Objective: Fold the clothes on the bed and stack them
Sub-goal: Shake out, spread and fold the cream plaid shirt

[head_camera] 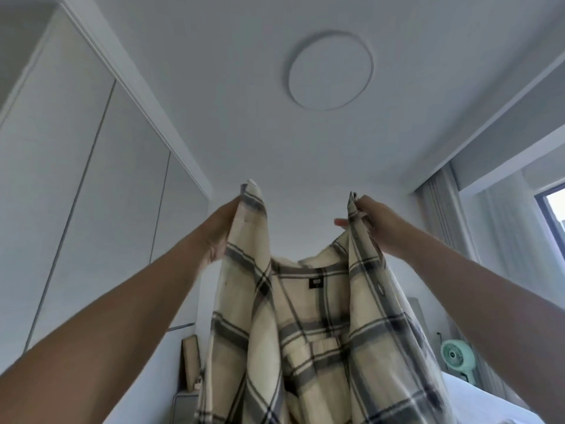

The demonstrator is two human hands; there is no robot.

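A cream shirt with grey plaid checks (305, 332) hangs in the air in front of me, open at the front, its black neck label facing me. My left hand (221, 228) grips the shirt's upper left edge. My right hand (371, 223) pinches the upper right edge, with one finger sticking out to the left. Both arms are raised high, and the shirt's lower part runs out of the bottom of the view. A strip of the white bed (477, 396) shows at the lower right, behind the shirt.
White wardrobe doors (76, 194) fill the left side. A round ceiling lamp (330, 70) is overhead. A mint-green fan (457, 354), grey curtains (440, 209) and a window (553, 209) are on the right. Brown items (191, 361) stand by the wall below the left arm.
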